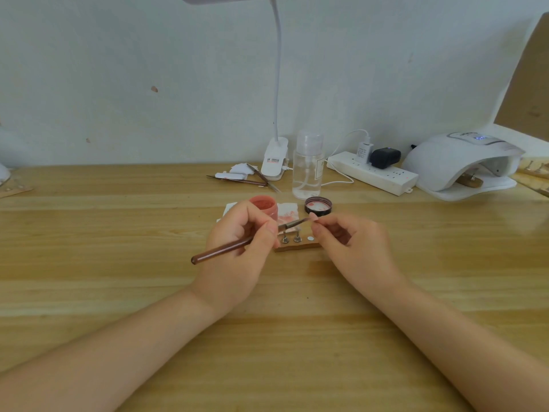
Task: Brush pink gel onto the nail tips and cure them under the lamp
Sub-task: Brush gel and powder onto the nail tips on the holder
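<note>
My left hand [240,251] grips a brown-handled brush [225,248], whose bristle end reaches right to a small pink nail tip [312,216]. My right hand [347,242] pinches that nail tip between thumb and forefinger, just above a small wooden holder block [297,246] with two metal stands [291,239] on it. An open pot of pink gel [264,205] stands behind my left hand, and its dark lid [318,205] lies to the right. The white curing lamp [460,165] sits at the back right with another wooden holder [471,181] inside its opening.
A clear pump bottle [307,168], a clip-on desk lamp [275,159], a power strip [374,172] with plugs, spare brushes [252,181] and stained wipes [286,214] stand along the back of the wooden table [118,233]. A wall rises behind.
</note>
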Motion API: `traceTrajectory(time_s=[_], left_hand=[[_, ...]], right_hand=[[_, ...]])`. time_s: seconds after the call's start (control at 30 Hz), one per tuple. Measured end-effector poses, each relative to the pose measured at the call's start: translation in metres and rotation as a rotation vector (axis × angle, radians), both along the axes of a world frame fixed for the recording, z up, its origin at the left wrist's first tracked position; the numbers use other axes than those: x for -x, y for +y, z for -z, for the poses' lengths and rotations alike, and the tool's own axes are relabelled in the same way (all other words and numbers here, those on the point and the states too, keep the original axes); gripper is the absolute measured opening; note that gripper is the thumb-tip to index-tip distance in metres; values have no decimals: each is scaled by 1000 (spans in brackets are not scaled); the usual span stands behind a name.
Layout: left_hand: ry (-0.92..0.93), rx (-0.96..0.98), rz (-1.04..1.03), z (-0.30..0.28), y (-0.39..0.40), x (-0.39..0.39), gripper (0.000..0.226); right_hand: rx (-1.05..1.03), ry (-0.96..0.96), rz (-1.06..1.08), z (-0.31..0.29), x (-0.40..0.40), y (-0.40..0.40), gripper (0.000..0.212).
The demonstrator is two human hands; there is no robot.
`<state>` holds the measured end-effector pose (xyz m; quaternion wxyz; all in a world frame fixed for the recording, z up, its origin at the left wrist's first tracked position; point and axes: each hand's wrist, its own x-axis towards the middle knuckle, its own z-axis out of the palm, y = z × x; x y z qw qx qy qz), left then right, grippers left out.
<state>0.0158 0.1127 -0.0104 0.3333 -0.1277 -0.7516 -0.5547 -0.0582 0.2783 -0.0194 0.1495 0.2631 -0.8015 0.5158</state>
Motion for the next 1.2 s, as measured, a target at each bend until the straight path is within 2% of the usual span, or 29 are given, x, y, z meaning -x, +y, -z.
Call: traceTrajectory(time_s=[0.23, 0.4, 0.5, 0.8, 0.93, 1.03, 1.2], left_hand=[[-59, -45, 8, 2, 5, 3, 16], [16, 9, 26, 0, 3, -3, 16], [-3, -2, -10, 0, 3, -2, 13], [30, 176, -49, 0, 6, -3, 10], [33, 147, -40, 0, 3, -6, 17], [30, 114, -66, 1, 4, -4, 10], [-24, 80, -33, 2, 8, -1, 11]], right_hand=[[8, 13, -9, 1, 0, 0, 8], [4, -6, -8, 0, -1, 1, 8], [-8, -18, 1, -1, 0, 0, 8], [-17, 13, 23, 0, 1, 0, 9], [-1, 7, 28, 0, 1, 0, 11], [-15, 11, 32, -1, 0, 0, 11], [-45, 50, 47, -3, -2, 0, 9]])
